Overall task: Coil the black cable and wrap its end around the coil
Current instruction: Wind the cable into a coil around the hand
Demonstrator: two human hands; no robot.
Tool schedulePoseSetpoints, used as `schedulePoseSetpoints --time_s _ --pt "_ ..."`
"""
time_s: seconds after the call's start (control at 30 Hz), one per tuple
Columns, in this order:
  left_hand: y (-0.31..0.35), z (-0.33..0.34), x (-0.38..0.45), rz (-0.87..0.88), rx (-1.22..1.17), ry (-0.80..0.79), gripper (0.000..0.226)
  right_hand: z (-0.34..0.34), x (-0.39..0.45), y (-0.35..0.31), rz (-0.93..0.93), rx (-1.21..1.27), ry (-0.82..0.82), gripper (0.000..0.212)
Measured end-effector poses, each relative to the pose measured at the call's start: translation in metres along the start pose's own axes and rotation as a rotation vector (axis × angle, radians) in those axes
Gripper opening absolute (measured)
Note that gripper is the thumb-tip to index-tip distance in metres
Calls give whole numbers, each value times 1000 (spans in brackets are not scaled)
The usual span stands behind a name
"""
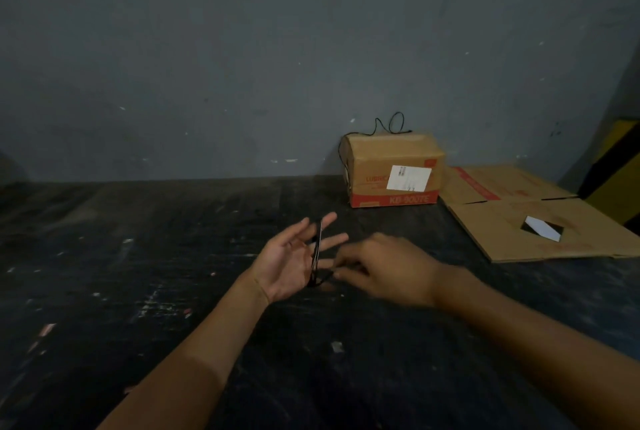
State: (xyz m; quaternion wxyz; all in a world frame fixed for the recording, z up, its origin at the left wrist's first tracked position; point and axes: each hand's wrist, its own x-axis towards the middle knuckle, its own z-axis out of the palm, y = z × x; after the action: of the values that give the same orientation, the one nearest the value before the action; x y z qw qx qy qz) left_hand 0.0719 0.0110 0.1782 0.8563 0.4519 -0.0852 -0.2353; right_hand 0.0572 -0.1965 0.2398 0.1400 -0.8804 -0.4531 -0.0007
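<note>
The thin black cable (317, 253) is looped in several narrow turns around my left hand (291, 263), running from the fingers down to the base of the palm. That hand is held palm up above the dark table, fingers spread. My right hand (384, 270), blurred, sits just right of it and pinches the loose stretch of cable near the lower end of the loops. The cable's free end is hidden by my right fingers.
A closed cardboard box (393, 169) with a white label stands against the grey wall, with another thin black wire (391, 124) lying over its top. A flattened cardboard sheet (526, 218) lies at the right. The dark scuffed table (138, 291) extends left.
</note>
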Motion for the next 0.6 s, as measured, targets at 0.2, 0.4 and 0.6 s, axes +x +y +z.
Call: schedulePoseSetpoints --time_s 0.2,0.4,0.6 --pt "-12 12 -3 -149 145 -71 51 -62 17 23 30 -43 158 7" --pt "-13 20 -5 -180 200 -137 45 -78 22 48 67 27 270 10" --pt "-11 28 -5 -142 154 -251 47 -45 19 78 112 211 295 6"
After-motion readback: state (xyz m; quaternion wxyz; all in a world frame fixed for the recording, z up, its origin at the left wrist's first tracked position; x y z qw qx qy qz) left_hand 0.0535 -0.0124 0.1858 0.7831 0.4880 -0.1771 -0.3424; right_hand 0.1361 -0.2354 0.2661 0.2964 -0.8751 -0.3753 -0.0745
